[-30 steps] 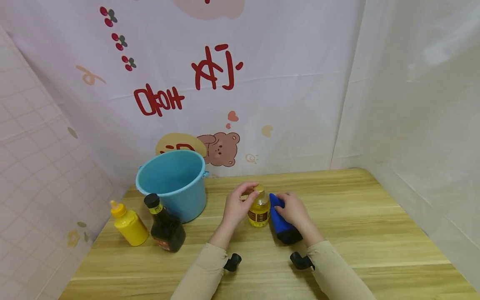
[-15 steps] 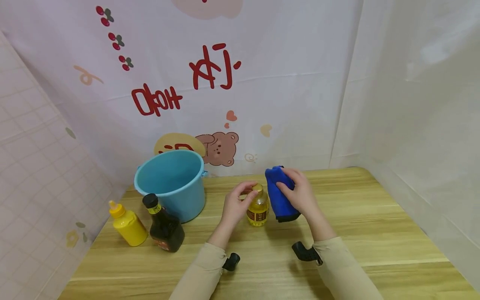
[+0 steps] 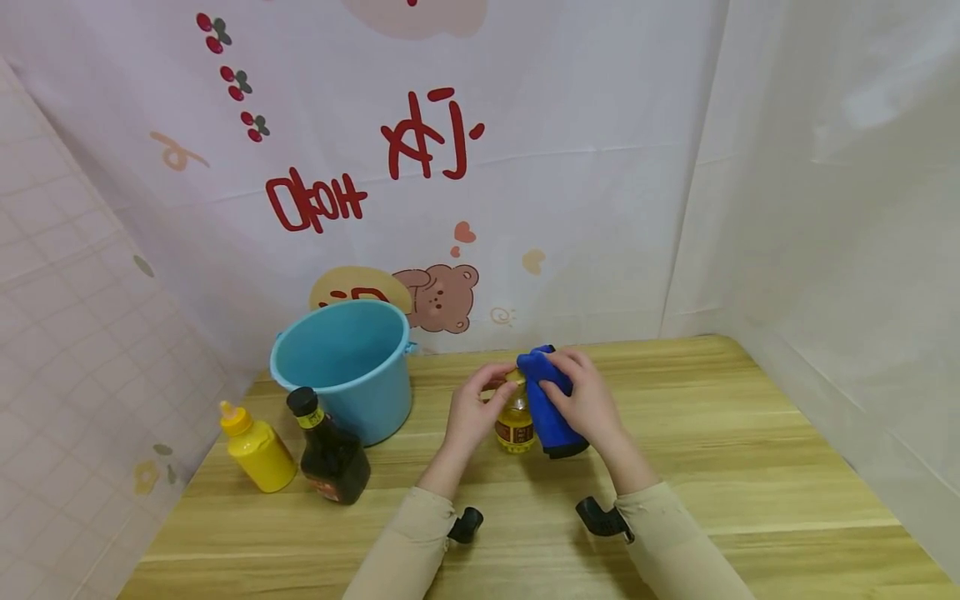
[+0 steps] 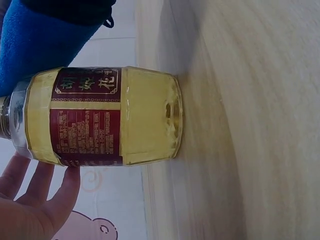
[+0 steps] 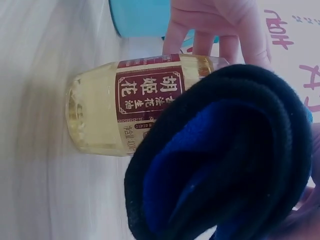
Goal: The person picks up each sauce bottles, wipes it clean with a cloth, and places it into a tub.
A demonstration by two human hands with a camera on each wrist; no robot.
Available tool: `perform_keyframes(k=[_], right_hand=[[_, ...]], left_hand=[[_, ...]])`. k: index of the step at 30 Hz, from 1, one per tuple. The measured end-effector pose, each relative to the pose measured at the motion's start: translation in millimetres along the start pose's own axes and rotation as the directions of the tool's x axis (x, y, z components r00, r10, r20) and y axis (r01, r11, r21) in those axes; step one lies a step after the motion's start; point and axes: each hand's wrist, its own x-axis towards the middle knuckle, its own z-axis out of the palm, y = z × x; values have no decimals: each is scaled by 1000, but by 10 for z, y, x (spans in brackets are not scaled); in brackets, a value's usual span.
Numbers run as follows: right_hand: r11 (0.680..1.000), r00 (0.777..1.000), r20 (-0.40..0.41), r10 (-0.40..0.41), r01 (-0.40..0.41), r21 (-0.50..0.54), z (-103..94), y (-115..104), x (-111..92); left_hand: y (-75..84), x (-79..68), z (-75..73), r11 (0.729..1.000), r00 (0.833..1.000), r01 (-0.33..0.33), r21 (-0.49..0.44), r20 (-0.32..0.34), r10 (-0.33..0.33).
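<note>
An oil bottle [image 3: 516, 432] with a gold cap and dark red label stands upright on the table. My left hand [image 3: 471, 410] holds it near the cap, and in the left wrist view its fingers [image 4: 65, 200] touch the bottle's side. My right hand [image 3: 590, 402] grips a folded blue cloth [image 3: 553, 421] with black edging. The cloth's upper end lies against the cap and neck, covering part of the bottle's right side in the head view. Seen from the right wrist, the rolled end of the cloth [image 5: 165, 192] opens toward the camera and hides the bottle's upper part.
A light blue bucket [image 3: 386, 400] stands at the back left. Before it are a dark sauce bottle [image 3: 335, 462] with a black cap and a yellow squeeze bottle [image 3: 262, 457]. A printed white curtain [image 3: 585, 208] hangs behind the wooden table [image 3: 720, 467].
My right hand lifted the blue cloth from beside the bottle, then brought it left against the cap and neck. My left hand stayed on the bottle.
</note>
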Motion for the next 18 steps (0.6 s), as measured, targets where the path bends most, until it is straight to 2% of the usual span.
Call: perform_keyframes(k=[5,9,18], right_hand=[[999,1000,10,-7,8,-46,13,22,-25],[998,1000,23,16,-15,-65,46,84,-55],[996,996,38,86,-85,-26,88,174,-93]], left_hand=[[-10,-2,11,1000,1000,-13,0,-1,13],[-11,-2,16,1000,1000,-4,-1,3,4],[-7,-12,19,1000,1000,-14,3,-10,14]])
